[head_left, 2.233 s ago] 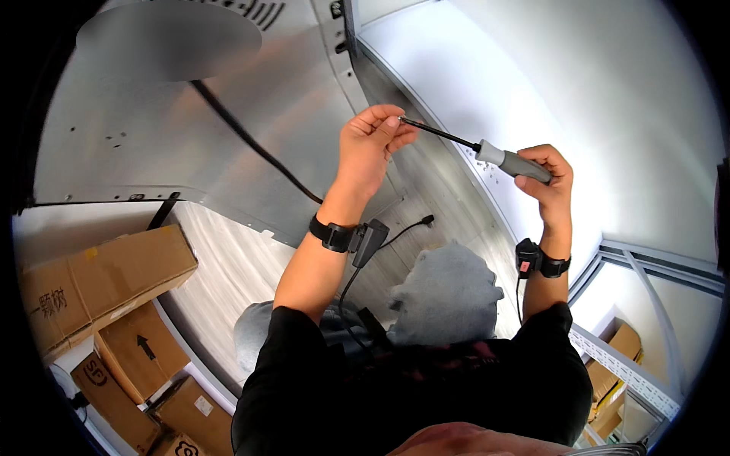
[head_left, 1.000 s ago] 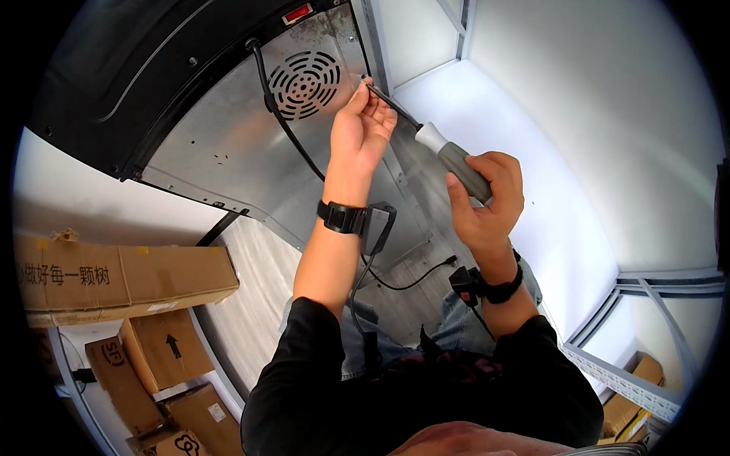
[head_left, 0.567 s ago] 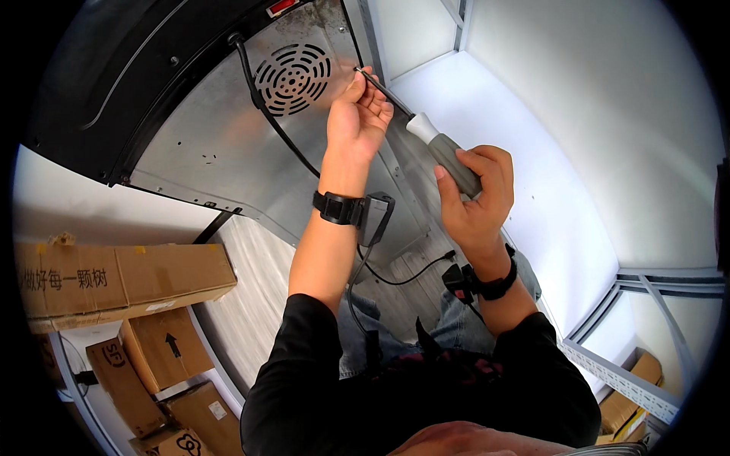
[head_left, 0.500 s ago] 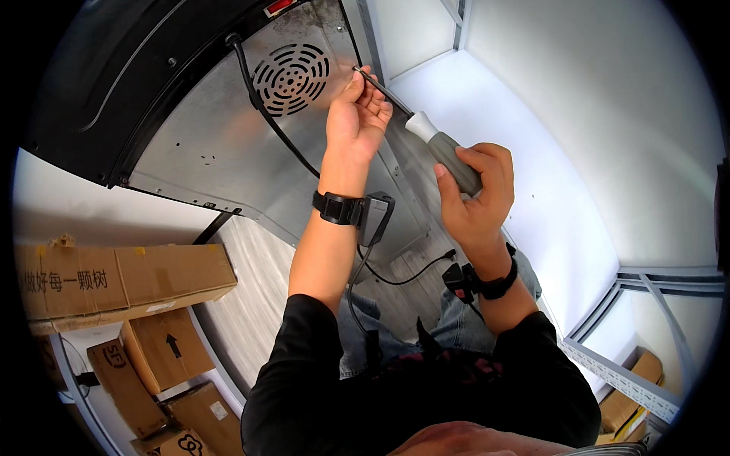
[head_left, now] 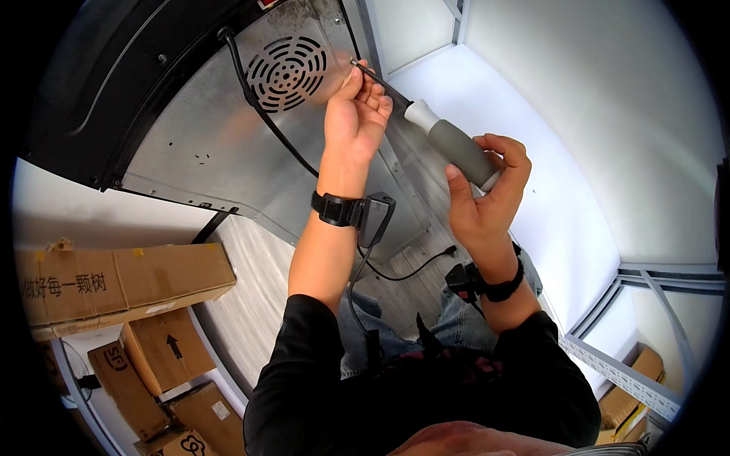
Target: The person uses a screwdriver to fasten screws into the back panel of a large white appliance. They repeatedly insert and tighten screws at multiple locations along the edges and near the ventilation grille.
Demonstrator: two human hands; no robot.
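My right hand (head_left: 490, 197) holds the grey handle of a screwdriver (head_left: 460, 152) near its butt end, thumb on one side and fingers on the other. Its dark shank slants up and left to a metal panel (head_left: 220, 144) with a round slotted vent (head_left: 287, 74). At the shank's tip, my left hand (head_left: 357, 114) pinches with thumb and forefinger, its other fingers curled. The tip meets the panel's right edge beside the vent. Whether a screw sits between those fingertips is too small to tell. The panel belongs to a large black appliance (head_left: 84, 83).
A black power cord (head_left: 266, 114) leaves the appliance and passes behind my left forearm. Another thin black cable (head_left: 411, 275) lies over the wood-look floor (head_left: 251, 266). Cardboard boxes (head_left: 137, 285) fill a shelf at left. White walls and grey metal framing (head_left: 623, 372) stand at right.
My right hand has slid down and right toward the butt of the handle, and its grip looks looser. The screwdriver handle has shifted slightly. My left hand stays at the tip.
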